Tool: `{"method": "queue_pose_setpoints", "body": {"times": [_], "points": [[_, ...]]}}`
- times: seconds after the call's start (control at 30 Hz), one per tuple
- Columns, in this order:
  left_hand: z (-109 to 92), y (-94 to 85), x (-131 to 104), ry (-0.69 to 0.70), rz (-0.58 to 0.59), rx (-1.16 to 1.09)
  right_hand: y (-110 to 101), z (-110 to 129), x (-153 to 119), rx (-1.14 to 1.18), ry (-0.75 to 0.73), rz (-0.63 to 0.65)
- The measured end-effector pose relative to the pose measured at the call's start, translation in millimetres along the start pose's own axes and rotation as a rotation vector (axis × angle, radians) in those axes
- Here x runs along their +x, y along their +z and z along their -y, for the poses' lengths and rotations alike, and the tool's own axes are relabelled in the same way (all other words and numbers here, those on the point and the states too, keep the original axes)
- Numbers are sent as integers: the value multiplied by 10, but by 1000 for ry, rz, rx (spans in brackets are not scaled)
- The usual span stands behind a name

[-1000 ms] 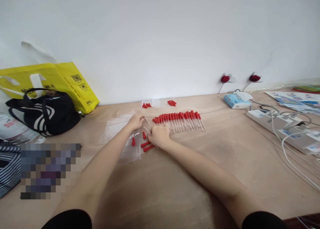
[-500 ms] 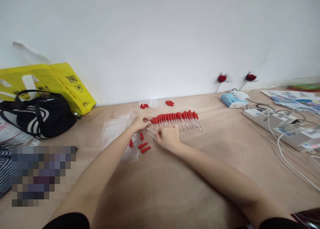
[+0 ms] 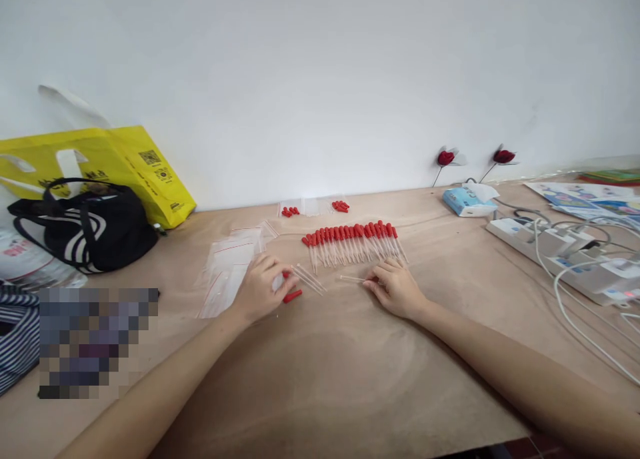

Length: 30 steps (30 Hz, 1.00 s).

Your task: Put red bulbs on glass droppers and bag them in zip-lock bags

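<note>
My left hand (image 3: 264,287) reaches over the red rubber bulbs, thumb and fingers closing round a red rubber bulb (image 3: 287,274). One more loose bulb (image 3: 293,296) lies just below its fingertips. My right hand (image 3: 396,287) pinches a thin clear dropper tube (image 3: 353,279), whose free end points left. Between the hands, several bare tubes (image 3: 310,280) rest side by side on the table. Behind them runs a row of droppers (image 3: 350,240), clear tubes with red bulbs on their far ends.
Clear zip bags (image 3: 225,265) are spread under and behind my left hand. Small bags with red bulbs (image 3: 341,207) lie by the wall. A yellow bag (image 3: 165,185) and black bag (image 3: 115,232) stand left; tissues (image 3: 467,203) and a power strip (image 3: 550,259) with cables sit right.
My left hand has come back from the row's left end to the loose bulbs. My right hand has moved right with one tube, and several tubes now lie on the table.
</note>
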<state>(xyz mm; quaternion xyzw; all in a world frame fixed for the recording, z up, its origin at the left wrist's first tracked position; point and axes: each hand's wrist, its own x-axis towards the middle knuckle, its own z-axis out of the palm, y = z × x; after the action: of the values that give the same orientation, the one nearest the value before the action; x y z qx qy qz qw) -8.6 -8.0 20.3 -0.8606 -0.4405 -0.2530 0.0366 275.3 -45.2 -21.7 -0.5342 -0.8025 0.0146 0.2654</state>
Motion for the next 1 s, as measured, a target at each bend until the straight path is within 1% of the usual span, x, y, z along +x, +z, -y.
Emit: {"method": "queue_pose_setpoints", "body": {"times": [0.07,0.1,0.2,0.33,0.43,0.53,0.63,0.7,0.87,1.0], "points": [[-17,-9,-155,55,73,-16,-4,-12,3,29,-33,37],[-24,0,-207,56,91,-18,-1,-17,7,47,-41,48],[-39,50,-273,27,77,-10,26,-34,22,130,-30,65],[-88,113,-269,10,11,-2,78,-48,56,240,22,71],[-191,158,-270,53,-42,-59,112,-27,94,263,33,86],[-349,220,-259,97,-1,-142,129,17,115,230,46,87],[-495,280,-226,75,40,-150,118,74,93,174,46,62],[-552,308,-206,55,41,-137,99,119,61,167,36,48],[-561,333,-201,65,2,-111,65,255,-8,198,29,33],[-545,335,-208,72,-5,-135,65,352,-31,215,25,35]]}}
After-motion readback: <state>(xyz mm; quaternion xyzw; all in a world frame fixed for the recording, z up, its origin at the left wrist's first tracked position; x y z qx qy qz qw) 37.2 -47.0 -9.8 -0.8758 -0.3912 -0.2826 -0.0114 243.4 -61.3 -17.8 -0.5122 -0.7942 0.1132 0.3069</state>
